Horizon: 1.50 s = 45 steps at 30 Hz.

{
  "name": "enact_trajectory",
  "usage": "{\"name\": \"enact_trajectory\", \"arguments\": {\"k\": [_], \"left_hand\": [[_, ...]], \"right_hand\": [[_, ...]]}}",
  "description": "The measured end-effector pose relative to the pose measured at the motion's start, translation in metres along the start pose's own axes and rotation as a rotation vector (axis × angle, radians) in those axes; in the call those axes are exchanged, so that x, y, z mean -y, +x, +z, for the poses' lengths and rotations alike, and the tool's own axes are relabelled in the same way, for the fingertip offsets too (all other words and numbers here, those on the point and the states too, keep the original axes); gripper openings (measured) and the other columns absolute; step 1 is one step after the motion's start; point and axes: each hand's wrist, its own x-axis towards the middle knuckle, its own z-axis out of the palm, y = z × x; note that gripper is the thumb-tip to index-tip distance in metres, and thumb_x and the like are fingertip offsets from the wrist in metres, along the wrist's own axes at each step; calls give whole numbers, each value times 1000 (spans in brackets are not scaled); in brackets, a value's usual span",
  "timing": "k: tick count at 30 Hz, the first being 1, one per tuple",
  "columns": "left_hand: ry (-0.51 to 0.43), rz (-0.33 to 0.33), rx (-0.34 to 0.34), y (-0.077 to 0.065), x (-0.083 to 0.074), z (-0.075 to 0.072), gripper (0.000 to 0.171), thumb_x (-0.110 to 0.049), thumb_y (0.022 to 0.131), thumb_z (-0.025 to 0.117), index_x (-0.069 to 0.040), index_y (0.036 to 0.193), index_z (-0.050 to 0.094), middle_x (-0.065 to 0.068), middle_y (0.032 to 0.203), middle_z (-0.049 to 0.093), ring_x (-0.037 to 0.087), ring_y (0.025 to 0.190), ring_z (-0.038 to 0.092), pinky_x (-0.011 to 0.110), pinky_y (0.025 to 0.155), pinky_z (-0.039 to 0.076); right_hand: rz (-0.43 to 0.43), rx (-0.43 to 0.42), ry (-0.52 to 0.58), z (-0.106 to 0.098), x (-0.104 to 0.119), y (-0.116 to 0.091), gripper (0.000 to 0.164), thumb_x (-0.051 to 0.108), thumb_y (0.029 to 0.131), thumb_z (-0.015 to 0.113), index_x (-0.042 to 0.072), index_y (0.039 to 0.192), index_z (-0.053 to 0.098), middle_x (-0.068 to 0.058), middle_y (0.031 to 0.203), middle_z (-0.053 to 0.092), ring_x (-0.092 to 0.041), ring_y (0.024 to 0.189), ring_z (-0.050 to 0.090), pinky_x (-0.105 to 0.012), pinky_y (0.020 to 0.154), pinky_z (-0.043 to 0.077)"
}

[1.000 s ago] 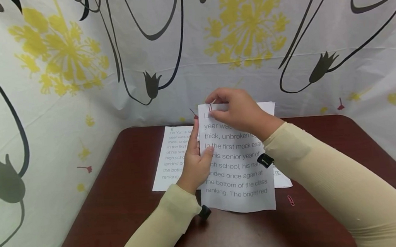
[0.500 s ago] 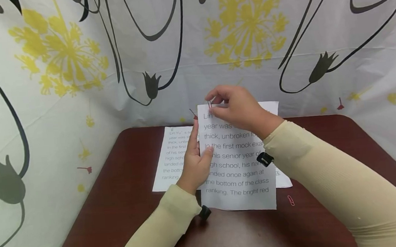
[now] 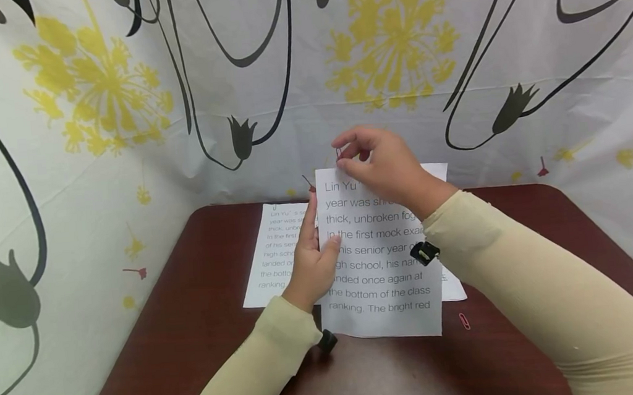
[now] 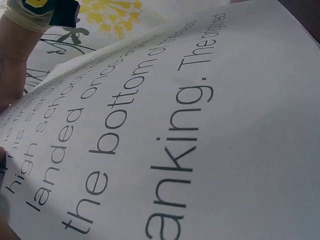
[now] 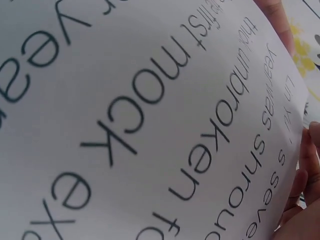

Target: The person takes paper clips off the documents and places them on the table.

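Observation:
In the head view my left hand grips the left edge of a printed sheet of paper, its thumb over the front. The sheet is held up over the table, and another white corner shows behind it at the upper right. Just above its top edge, my right hand pinches a small reddish paper clip between thumb and fingertips. The clip stands apart from the sheet. Printed paper fills most of the left wrist view. In the right wrist view the paper hides much of both hands.
A printed page with a green paper clip lies on the dark red table at left. More paper lies behind the held sheet. A red paper clip lies at right. A flowered curtain hangs behind.
My right hand has moved up and drawn the paper clip off the top edge of the sheet. The left hand has stayed in place on the paper.

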Motion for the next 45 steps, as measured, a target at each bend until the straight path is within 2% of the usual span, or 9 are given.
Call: {"name": "enact_trajectory", "arguments": {"k": [7, 20, 26, 31, 39, 45], "left_hand": [[4, -2, -5, 1, 1, 0, 81, 2, 99, 42, -42, 154, 2, -6, 138, 53, 25, 97, 69, 38, 77, 58], [-6, -2, -17, 1, 1, -2, 84, 4, 98, 43, -47, 153, 3, -6, 140, 52, 26, 95, 69, 40, 75, 58], [1, 16, -24, 1, 1, -2, 83, 5, 98, 43, -40, 155, 3, -5, 141, 51, 27, 96, 69, 40, 75, 58], [-10, 12, -23, 1, 2, -1, 84, 6, 98, 42, -45, 153, 5, -6, 142, 50, 28, 96, 69, 40, 75, 58], [-13, 11, -29, 0, 3, -2, 85, 7, 97, 42, -46, 153, 5, -6, 142, 50, 27, 97, 69, 40, 75, 58], [-19, 15, -33, 0, 3, -1, 85, 7, 97, 42, -44, 153, 5, -5, 141, 52, 27, 97, 69, 40, 76, 58]], "right_hand": [[-36, -21, 38, -11, -1, -6, 26, 13, 89, 68, 22, 114, 67, 4, 83, 69, -14, 75, 55, -29, 62, 46], [-8, -8, 43, -33, -6, -23, 28, 10, 88, 67, 17, 115, 67, -1, 87, 69, -17, 77, 54, -25, 63, 43], [-23, -13, -26, -45, -6, -34, 27, 15, 87, 70, 20, 114, 69, 3, 84, 69, -18, 69, 52, -24, 59, 41], [-37, 4, -76, -51, -11, -47, 27, 16, 87, 71, 18, 115, 70, 4, 83, 70, -17, 68, 50, -24, 60, 40], [-57, 36, -119, -61, -20, -69, 29, 15, 86, 73, 17, 115, 70, 7, 86, 69, -15, 71, 49, -23, 62, 39], [-74, 51, -147, -70, -31, -86, 26, 14, 85, 75, 15, 110, 71, 10, 85, 63, -13, 66, 45, -24, 54, 36]]}}
